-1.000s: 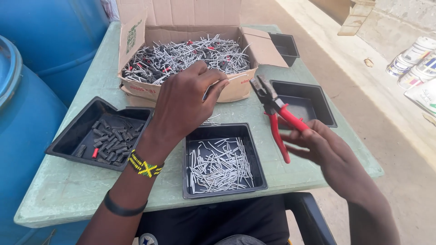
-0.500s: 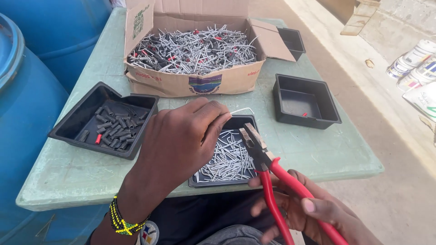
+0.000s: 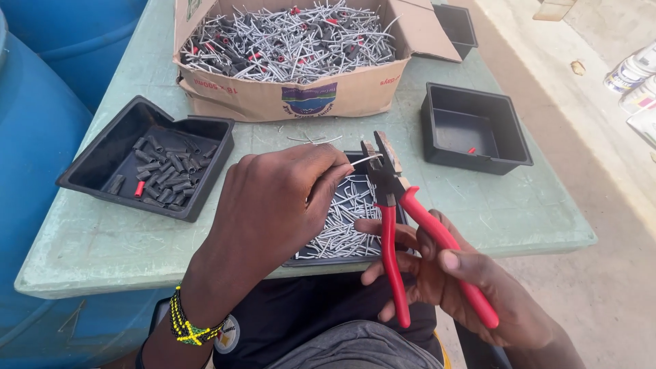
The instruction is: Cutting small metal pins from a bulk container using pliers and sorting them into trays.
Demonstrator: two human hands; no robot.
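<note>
My left hand (image 3: pixel 277 205) pinches a thin metal pin (image 3: pixel 364 160) and holds its tip between the open jaws of red-handled pliers (image 3: pixel 396 205). My right hand (image 3: pixel 458 280) grips the pliers' handles, low at the table's front edge. Both hands hover over a black tray of bare metal pins (image 3: pixel 342 225). A cardboard box (image 3: pixel 301 96) full of pins, some with red or grey sleeves, stands behind.
A black tray of grey and red sleeve pieces (image 3: pixel 154 164) sits at the left. Another black tray (image 3: pixel 475 130) at the right holds one red bit. A blue barrel (image 3: pixel 27 157) stands left of the green table (image 3: pixel 519 212). A few loose pins (image 3: pixel 311 139) lie by the box.
My left hand came back from the box with a pin and now holds it to the pliers. My right hand raised the pliers and brought their jaws to the pin.
</note>
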